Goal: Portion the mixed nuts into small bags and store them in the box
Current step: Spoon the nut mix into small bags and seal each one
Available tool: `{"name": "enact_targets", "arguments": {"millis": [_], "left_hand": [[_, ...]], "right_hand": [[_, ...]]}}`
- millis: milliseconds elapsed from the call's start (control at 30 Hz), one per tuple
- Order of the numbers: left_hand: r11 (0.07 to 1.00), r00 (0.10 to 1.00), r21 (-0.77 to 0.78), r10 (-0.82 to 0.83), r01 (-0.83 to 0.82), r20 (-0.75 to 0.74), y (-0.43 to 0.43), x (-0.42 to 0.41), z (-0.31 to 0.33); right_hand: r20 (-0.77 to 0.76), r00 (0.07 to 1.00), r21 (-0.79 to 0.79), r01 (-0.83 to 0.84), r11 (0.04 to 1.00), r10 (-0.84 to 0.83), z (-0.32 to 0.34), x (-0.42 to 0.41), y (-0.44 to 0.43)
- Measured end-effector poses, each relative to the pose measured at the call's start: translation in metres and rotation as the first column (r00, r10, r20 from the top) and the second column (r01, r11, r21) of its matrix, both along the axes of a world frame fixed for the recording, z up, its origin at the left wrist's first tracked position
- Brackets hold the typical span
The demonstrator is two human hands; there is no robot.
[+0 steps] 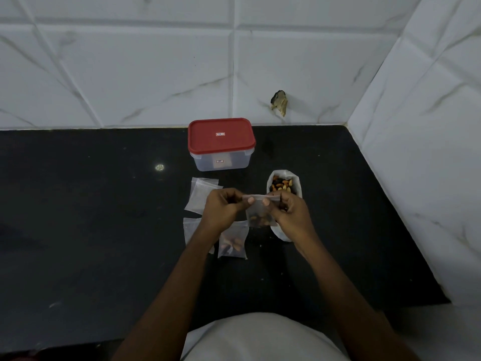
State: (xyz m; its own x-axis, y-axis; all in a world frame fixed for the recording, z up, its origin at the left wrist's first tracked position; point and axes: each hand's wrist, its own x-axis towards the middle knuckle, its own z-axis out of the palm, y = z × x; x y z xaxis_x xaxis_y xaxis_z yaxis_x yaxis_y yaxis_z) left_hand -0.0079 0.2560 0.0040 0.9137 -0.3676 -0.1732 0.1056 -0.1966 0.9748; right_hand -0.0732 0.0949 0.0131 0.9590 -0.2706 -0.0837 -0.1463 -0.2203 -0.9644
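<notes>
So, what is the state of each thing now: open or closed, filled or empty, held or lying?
box: closed, red lid on.
big nut bag: open, nuts inside.
held small bag: contains nuts, top pinched by left hand and right hand.
small bag on counter: contains nuts, lying flat.
other small bags: empty, lying flat.

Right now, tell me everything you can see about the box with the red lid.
The box is rectangular with rounded corners and looks like clear, slightly frosted plastic. It stands upright on the black counter, close to the tiled wall. Its red lid sits on top, closed, with a small label at its middle. A similar one shows on the front wall. Only the counter touches it. Its contents cannot be made out.
</notes>
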Motion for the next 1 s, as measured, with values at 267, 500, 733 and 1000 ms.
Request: {"name": "enact_targets", "arguments": {"millis": [267, 500, 733, 1000], "left_hand": [[0.990, 0.995, -0.095, -0.102, 0.100, -0.011, 0.0045, -0.0026, 0.0029], [0.981, 0.987, -0.127, -0.154, 0.149, -0.034, 0.0058, -0.0035, -0.0033], [0.997, 0.998, -0.079, -0.009, 0.004, -0.069, 0.0055, 0.0017, -0.0058], [0.991, 0.993, -0.069, -0.117, 0.117, 0.010, 0.0011, -0.0008, -0.0011]], "right_hand": [[0.000, 0.998, -0.083, 0.063, 0.994, -0.064, 0.0002, 0.0015, -0.0002], [-0.009, 0.999, -0.146, 0.038, 0.988, -0.039, 0.0016, 0.0004, 0.0023], [-0.009, 0.998, 0.021, 0.062, 0.998, -0.062, -0.0014, 0.0027, 0.0010], [0.024, 0.992, -0.138, 0.125, 0.983, -0.122, -0.0071, 0.0053, -0.0017]]}}
